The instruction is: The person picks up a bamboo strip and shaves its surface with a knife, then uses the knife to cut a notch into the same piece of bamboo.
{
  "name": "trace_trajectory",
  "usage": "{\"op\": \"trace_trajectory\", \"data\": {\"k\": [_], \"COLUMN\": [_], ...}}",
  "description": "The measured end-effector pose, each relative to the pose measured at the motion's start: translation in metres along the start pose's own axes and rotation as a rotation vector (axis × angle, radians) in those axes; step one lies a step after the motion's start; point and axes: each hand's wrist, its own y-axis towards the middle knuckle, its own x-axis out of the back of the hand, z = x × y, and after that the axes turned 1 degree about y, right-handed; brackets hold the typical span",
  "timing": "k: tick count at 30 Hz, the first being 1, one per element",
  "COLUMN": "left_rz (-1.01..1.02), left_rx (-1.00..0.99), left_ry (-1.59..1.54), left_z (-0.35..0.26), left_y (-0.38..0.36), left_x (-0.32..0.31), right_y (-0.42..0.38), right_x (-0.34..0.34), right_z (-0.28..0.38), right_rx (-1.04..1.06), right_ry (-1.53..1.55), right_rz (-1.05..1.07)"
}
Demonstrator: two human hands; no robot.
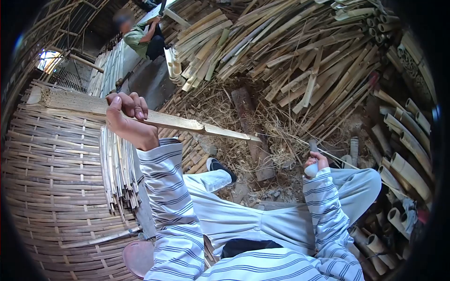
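Observation:
My left hand (129, 114) is closed around a long split bamboo piece (173, 122), held out to the left. Its narrow end points right, over a dark wooden block (244, 112) on the ground. At the right, above my bent knee, my right hand (316, 164) is wrapped round the handle of a tool (313, 145). A pale rounded end shows below the fist; I cannot make out a blade. A thin pale strip (337, 158) runs past this hand toward the lower right.
Shavings (215, 112) litter the ground around the block. Split bamboo lengths (281, 51) are heaped behind, and cut bamboo tubes (408, 168) lie at the right. A woven bamboo wall (56, 178) and a bundle of thin strips (119, 168) are at left. Another person (140, 40) sits at the back.

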Motion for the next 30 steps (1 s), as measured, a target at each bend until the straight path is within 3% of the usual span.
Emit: {"op": "trace_trajectory", "data": {"k": [6, 8, 10, 12, 14, 17, 20, 28, 30], "left_rz": [0.106, 0.111, 0.108, 0.098, 0.078, 0.080, 0.052, 0.057, 0.048], "left_rx": [0.018, 0.015, 0.015, 0.023, 0.023, 0.013, 0.002, -0.003, -0.001], "left_ry": [-0.033, -0.030, -0.022, -0.009, -0.022, -0.019, 0.005, 0.020, 0.016], "left_z": [0.005, 0.005, 0.004, 0.002, 0.002, 0.003, 0.002, -0.001, -0.001], "left_y": [0.002, 0.001, 0.000, -0.003, -0.005, -0.002, -0.003, -0.004, -0.006], "left_x": [0.000, 0.000, 0.001, -0.001, -0.002, 0.004, 0.006, 0.011, 0.012], "right_y": [-0.028, -0.051, -0.042, -0.042, -0.037, -0.028, -0.038, -0.003, -0.013], "right_x": [-0.018, -0.038, -0.036, -0.043, -0.039, -0.032, -0.039, -0.012, -0.019], "right_z": [-0.017, -0.046, -0.062, -0.073, -0.072, -0.070, -0.076, -0.094, -0.098], "right_rx": [-0.128, 0.240, 0.555, 0.728, 0.767, 1.132, 0.873, 0.607, 0.636], "right_ry": [-0.106, -0.455, -0.716, -0.875, -1.039, -1.547, -1.708, -1.632, -1.665], "right_rz": [0.063, 0.022, 0.124, 0.088, 0.118, -0.085, -0.194, -0.196, -0.209]}}
